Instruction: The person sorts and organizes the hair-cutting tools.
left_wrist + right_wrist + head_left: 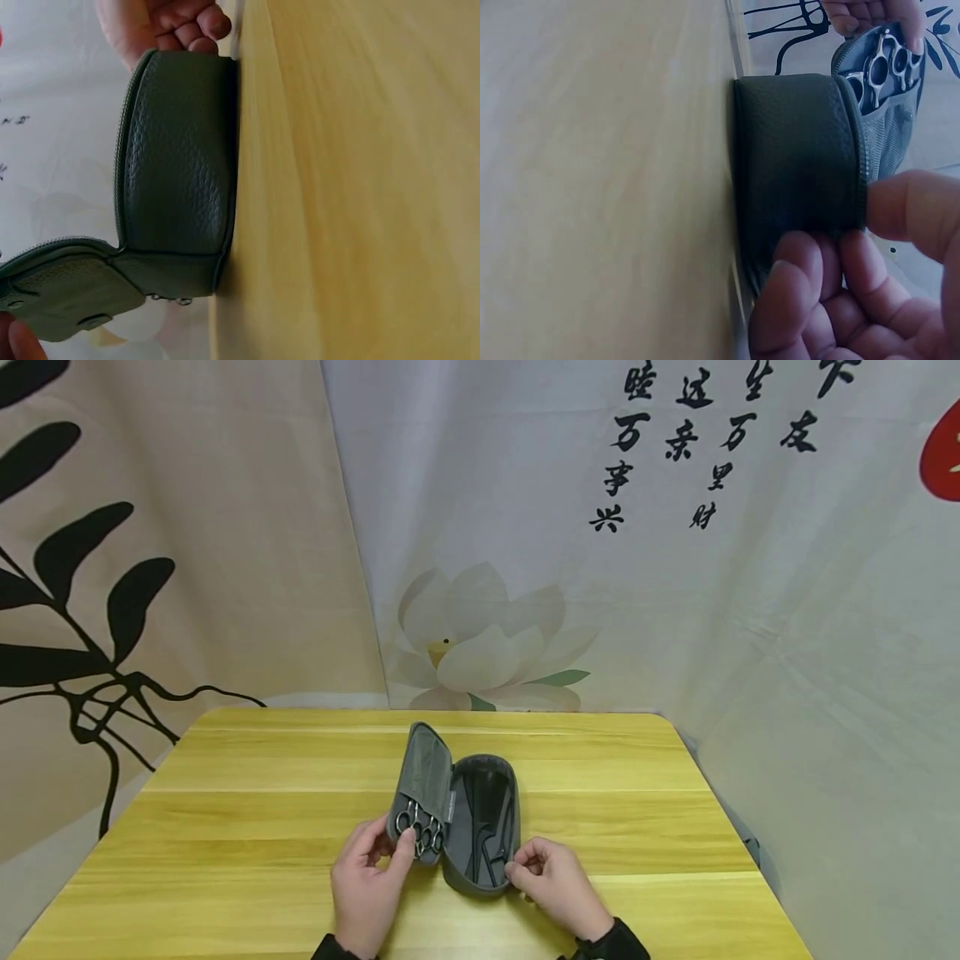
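Observation:
An unzipped dark grey-green case point(465, 880) lies spread open on the table, its lid point(427, 743) tilted up at the left. My left hand point(367, 881) holds the lid's near end, thumb on the inside and fingers behind. Scissors point(417, 832) stick out of the lid's mesh pocket, handles towards me. Inside the base lie black items point(487, 789), one broad at the far end; their kind is unclear. My right hand point(557, 883) pinches the base's near right rim. In the right wrist view, thumb and curled fingers point(795, 277) grip the zipped edge point(864, 169).
The case rests on a yellow wood-grain table point(247, 827). Behind the table hangs a pale cloth backdrop point(487, 527) printed with a flower and dark writing. Another cloth with dark leaves point(82, 543) hangs at the left.

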`<state>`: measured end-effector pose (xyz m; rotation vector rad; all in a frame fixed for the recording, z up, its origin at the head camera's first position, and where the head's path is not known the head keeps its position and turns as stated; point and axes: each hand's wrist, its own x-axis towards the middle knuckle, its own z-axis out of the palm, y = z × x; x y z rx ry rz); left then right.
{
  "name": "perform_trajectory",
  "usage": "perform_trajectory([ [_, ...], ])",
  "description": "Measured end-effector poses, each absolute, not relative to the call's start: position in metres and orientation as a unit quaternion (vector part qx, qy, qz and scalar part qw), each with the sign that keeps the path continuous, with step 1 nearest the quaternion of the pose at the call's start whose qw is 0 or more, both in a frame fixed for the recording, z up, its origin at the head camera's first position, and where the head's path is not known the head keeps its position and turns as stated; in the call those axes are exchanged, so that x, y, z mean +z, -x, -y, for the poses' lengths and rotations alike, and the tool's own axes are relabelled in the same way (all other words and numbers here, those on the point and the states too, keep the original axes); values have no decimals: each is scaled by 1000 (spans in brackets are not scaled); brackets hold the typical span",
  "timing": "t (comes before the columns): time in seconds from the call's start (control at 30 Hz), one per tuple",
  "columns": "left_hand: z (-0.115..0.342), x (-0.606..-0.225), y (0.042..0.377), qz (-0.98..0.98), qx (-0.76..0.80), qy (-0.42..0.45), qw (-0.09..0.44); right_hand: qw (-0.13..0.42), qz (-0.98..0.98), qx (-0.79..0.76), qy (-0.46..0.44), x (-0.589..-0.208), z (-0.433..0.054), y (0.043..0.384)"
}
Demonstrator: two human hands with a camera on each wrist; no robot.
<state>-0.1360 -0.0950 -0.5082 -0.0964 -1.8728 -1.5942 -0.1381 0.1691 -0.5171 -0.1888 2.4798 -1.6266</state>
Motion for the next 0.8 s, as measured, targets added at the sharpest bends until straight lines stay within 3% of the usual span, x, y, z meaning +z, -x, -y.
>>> perform_trajectory([
  [0.43, 86, -490, 141, 777, -471, 191, 371, 99, -824, -556, 55, -515, -169, 138],
  [0.8, 51, -471, 136, 865, -280, 283, 305, 96, -818, -564, 58, -520, -170, 141],
])
